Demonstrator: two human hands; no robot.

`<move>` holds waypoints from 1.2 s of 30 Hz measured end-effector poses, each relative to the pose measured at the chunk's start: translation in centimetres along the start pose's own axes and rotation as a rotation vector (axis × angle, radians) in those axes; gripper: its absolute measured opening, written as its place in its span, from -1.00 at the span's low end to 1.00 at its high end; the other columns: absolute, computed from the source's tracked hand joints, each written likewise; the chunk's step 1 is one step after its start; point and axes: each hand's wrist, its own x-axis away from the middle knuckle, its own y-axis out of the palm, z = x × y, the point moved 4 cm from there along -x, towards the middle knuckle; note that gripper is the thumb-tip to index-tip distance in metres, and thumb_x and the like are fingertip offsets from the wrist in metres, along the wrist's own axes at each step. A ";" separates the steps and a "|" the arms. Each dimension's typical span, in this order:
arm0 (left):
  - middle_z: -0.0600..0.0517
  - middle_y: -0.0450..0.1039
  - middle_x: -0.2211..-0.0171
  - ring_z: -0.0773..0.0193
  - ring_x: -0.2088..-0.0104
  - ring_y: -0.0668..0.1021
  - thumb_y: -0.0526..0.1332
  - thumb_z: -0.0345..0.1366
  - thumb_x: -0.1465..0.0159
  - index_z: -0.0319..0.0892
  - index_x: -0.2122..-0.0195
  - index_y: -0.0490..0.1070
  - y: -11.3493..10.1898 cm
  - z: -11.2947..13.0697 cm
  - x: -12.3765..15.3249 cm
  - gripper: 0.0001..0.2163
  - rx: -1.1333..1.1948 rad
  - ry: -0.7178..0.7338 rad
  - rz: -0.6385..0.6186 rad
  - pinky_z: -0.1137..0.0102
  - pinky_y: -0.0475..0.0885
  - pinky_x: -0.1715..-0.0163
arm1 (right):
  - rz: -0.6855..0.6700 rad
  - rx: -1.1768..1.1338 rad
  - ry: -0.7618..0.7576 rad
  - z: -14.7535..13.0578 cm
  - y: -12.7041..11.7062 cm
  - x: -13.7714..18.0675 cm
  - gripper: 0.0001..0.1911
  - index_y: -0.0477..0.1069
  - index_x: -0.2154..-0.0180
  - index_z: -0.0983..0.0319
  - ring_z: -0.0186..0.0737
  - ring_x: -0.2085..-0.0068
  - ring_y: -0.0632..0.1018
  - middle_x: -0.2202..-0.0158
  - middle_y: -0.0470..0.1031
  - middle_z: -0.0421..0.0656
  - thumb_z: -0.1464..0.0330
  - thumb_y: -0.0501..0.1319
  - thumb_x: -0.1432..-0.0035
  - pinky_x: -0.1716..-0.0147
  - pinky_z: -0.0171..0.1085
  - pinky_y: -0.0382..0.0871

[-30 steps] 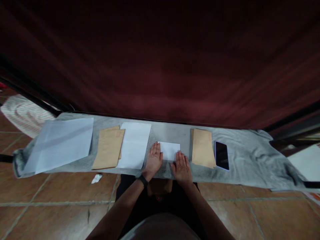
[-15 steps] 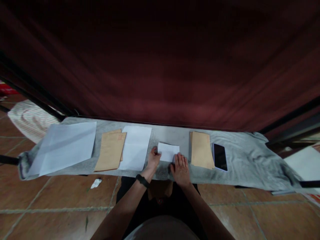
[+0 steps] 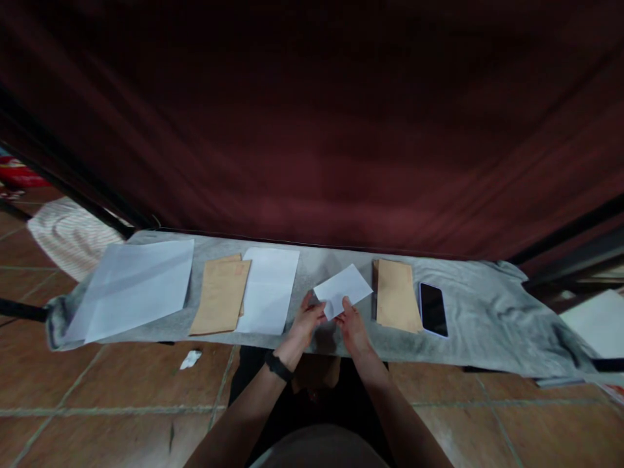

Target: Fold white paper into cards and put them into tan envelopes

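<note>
A small folded white paper (image 3: 345,287) is lifted off the grey cloth-covered table (image 3: 468,318) and tilted. My left hand (image 3: 310,316) pinches its near left corner, and my right hand (image 3: 350,323) pinches its near edge beside it. Both hands are closed on the paper. A black band sits on my left wrist. A stack of brown envelopes (image 3: 396,294) lies just right of the paper. A white sheet (image 3: 269,290) lies just left of my hands.
Further left lie more brown envelopes (image 3: 220,296) and a large creased white sheet (image 3: 132,288). A black phone (image 3: 432,309) rests right of the envelope stack. A dark red curtain (image 3: 312,130) hangs behind the table. A paper scrap (image 3: 190,358) lies on the tiled floor.
Both hands went from pressing flat on the folded paper to pinching it. The paper has been lifted off the table and turned at an angle.
</note>
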 end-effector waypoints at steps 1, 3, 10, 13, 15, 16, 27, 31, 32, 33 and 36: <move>-0.11 0.60 0.21 0.16 0.24 0.65 0.24 -0.35 -0.27 -0.24 -0.36 0.08 -0.1 -0.5 -0.2 -0.36 -0.031 0.013 0.000 0.28 0.57 0.25 | -0.014 -0.030 0.036 0.5 0.0 0.3 -0.29 0.47 0.07 0.27 -0.05 0.26 0.64 0.19 0.63 0.04 -0.18 -0.07 -0.25 0.31 -0.10 0.54; -0.03 0.58 0.31 0.20 0.33 0.64 0.24 -0.40 -0.22 -0.24 -0.38 0.04 -0.5 -1.1 -0.8 -0.29 -0.118 0.061 0.037 0.32 0.55 0.30 | -0.063 -0.070 0.129 1.6 -0.2 1.0 -0.30 0.50 0.16 0.26 -0.05 0.30 0.64 0.26 0.63 0.04 -0.21 -0.01 -0.20 0.34 -0.10 0.54; 0.09 0.49 0.47 0.22 0.44 0.55 0.16 -0.50 -0.14 -0.29 -0.41 0.04 -3.1 -0.4 -2.6 -0.24 -0.578 0.279 0.034 0.30 0.49 0.26 | -0.207 0.255 -0.006 2.3 -3.2 3.3 -0.46 0.58 0.13 0.22 -0.12 0.30 0.64 0.24 0.66 -0.04 -0.03 0.03 -0.32 0.33 -0.17 0.54; 0.06 0.52 0.41 0.23 0.41 0.56 0.14 -0.50 -0.17 -0.27 -0.40 0.05 -3.3 -0.1 -2.5 -0.27 -0.720 0.313 0.044 0.31 0.50 0.23 | -0.136 0.668 -0.408 1.0 -3.4 3.4 -0.50 0.46 -0.13 0.17 -0.10 -0.10 0.55 -0.10 0.55 -0.04 0.11 -0.07 -0.42 -0.08 -0.08 0.45; 0.01 0.54 0.31 0.21 0.33 0.58 0.12 -0.50 -0.19 -0.24 -0.39 0.07 -3.2 0.2 -2.3 -0.31 -0.777 0.356 0.076 0.30 0.52 0.18 | -0.171 0.955 -0.599 1.1 -2.7 3.5 -0.50 0.29 -0.29 0.16 -0.08 -0.32 0.33 -0.31 0.32 -0.05 0.17 -0.07 -0.45 -0.28 0.00 0.22; -0.03 0.55 0.23 0.19 0.27 0.59 0.10 -0.50 -0.21 -0.23 -0.39 0.08 -3.1 0.3 -2.1 -0.33 -0.806 0.391 0.099 0.29 0.52 0.14 | -0.180 1.075 -0.656 1.5 -2.3 3.5 -0.49 0.22 -0.33 0.15 -0.06 -0.37 0.25 -0.37 0.22 -0.06 0.17 -0.06 -0.45 -0.32 0.04 0.13; -0.22 0.11 -0.39 0.06 -0.41 0.13 -0.04 -0.07 -0.47 -0.28 -0.41 -0.01 3.1 -2.2 2.0 -0.42 -1.248 0.813 -0.040 0.05 0.13 -0.35 | -0.106 1.326 -0.788 4.6 -1.9 3.9 -0.40 -0.04 -0.42 0.20 -0.02 -0.42 0.11 -0.44 0.01 -0.01 0.38 -0.06 -0.40 -0.33 0.13 0.02; -0.29 0.02 -0.41 0.04 -0.42 0.07 -0.05 -0.03 -0.46 -0.34 -0.43 -0.08 2.5 -2.8 1.7 -0.36 -1.314 0.816 -0.011 0.02 0.10 -0.36 | -0.048 1.347 -0.759 4.4 -1.9 4.0 -0.40 -0.01 -0.41 0.25 0.02 -0.42 0.12 -0.43 0.03 0.03 0.36 -0.04 -0.41 -0.34 0.12 0.03; -0.30 0.02 -0.41 0.02 -0.42 0.07 -0.03 -0.03 -0.45 -0.36 -0.43 -0.08 2.0 -2.8 1.5 -0.35 -1.322 0.813 0.000 0.02 0.10 -0.36 | -0.037 1.351 -0.752 4.2 -2.0 4.0 -0.40 -0.01 -0.41 0.26 0.03 -0.41 0.13 -0.42 0.05 0.04 0.34 -0.03 -0.41 -0.34 0.12 0.04; -0.30 0.02 -0.40 0.01 -0.42 0.07 -0.02 -0.03 -0.45 -0.37 -0.42 -0.08 1.4 -2.7 1.3 -0.34 -1.331 0.808 0.012 0.02 0.10 -0.36 | -0.028 1.352 -0.751 4.1 -2.0 4.1 -0.40 -0.02 -0.41 0.28 0.04 -0.41 0.15 -0.42 0.06 0.06 0.32 -0.02 -0.42 -0.33 0.12 0.05; -0.29 0.04 -0.40 0.01 -0.42 0.07 -0.02 -0.07 -0.45 -0.38 -0.42 -0.06 -0.3 -2.4 0.9 -0.37 -1.352 0.776 0.060 0.04 0.09 -0.36 | -0.002 1.330 -0.746 4.0 -2.5 4.2 -0.36 -0.08 -0.43 0.31 0.07 -0.39 0.19 -0.40 0.08 0.10 0.27 -0.03 -0.43 -0.31 0.13 0.10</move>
